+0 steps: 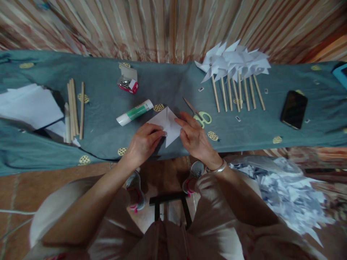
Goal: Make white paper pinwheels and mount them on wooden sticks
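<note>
A white sheet of paper (169, 122) with creases and cut slits lies at the front of the cloth-covered table, between my hands. My left hand (145, 141) pinches its left side between thumb and fingers. On the right side, my right hand (192, 135) grips the paper's edge, its fingers bent over the sheet. A glue stick (135, 112) with a green label lies just left of the paper. Scissors (199, 115) with pale green handles rest beyond my right hand, their blades pointing away to the upper left.
Several paper pinwheels (235, 59) on wooden sticks lie at the back right, near a black phone (294, 109). A small open box (128, 81) of metal pins stands at the back. Loose sticks (73, 108) and stacked paper (32, 104) occupy the left. A bag of paper scraps (287, 191) sits below.
</note>
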The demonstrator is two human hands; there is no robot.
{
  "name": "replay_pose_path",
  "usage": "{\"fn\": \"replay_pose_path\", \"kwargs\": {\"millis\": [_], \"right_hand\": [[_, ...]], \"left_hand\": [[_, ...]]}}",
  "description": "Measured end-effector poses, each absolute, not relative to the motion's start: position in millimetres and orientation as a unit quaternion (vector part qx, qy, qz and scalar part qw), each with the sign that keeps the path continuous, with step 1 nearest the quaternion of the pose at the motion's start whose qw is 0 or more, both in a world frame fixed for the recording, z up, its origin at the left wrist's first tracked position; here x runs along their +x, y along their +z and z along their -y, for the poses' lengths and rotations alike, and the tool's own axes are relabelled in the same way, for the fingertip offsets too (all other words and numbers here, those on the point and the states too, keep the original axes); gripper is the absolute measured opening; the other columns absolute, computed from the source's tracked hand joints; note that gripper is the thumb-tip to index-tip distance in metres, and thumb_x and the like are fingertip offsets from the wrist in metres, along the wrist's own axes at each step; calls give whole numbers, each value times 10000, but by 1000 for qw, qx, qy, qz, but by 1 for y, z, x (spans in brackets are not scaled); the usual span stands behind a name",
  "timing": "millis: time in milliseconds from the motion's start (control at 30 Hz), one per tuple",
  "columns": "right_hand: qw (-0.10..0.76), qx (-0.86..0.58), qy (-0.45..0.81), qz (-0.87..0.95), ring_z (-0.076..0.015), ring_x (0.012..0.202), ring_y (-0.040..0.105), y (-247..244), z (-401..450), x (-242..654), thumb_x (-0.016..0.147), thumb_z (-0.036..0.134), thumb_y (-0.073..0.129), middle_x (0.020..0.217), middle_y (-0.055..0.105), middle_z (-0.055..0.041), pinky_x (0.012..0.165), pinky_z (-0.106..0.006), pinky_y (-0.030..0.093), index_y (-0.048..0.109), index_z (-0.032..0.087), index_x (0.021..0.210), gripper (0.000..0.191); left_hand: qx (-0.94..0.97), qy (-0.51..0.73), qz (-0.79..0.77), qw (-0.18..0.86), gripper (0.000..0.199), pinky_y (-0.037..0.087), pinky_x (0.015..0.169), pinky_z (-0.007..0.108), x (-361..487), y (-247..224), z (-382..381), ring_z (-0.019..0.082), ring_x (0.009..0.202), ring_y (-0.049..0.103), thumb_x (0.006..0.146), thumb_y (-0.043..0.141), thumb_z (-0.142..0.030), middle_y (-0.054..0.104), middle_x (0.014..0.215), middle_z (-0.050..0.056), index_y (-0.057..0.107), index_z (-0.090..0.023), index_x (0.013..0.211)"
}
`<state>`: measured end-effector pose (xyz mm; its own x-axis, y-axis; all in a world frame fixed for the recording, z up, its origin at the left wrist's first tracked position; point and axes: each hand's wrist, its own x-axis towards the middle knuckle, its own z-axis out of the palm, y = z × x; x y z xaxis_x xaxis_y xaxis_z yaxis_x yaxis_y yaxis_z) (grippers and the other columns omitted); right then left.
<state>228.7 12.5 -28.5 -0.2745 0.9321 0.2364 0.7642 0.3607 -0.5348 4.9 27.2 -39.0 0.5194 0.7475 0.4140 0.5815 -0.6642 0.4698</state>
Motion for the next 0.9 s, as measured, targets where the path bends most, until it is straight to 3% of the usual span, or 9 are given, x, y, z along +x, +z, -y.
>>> {"fn": "replay_pose_path", "kwargs": {"millis": [367,600,700,900], "right_hand": [[249,-554,157,779,-278,1271,580,-19,-12,227,940,178,419,1393,594,-149,1118,-474,453,652,163,1219,363],[263,-555,155,774,-282,1262,589,-22,-13,228,946,228,439,1365,619,-140,1103,-491,459,653,172,1217,350],[265,-556,148,774,-271,1222,614,-21,-13,227,940,222,455,1329,646,-128,1090,-476,472,672,181,1186,330],[267,-554,166,771,-256,1116,668,-15,-9,226,935,180,447,1237,694,-135,1037,-447,507,697,152,1121,313]], "left_hand": [[851,304,-400,149,205,570,863,385,-3,-36,-29,222,981,654,956,541,-220,704,1063,96,704,-203,1079],[850,267,-415,188,465,549,862,398,1,-24,-18,248,994,644,921,615,-401,686,1088,106,557,-190,1331],[858,255,-410,175,490,527,871,428,6,-25,-15,272,992,634,894,646,-447,684,1095,122,577,-178,1299],[887,229,-387,109,287,473,846,415,11,-29,-16,275,986,623,899,649,-348,704,1075,107,663,-178,1130]]}}
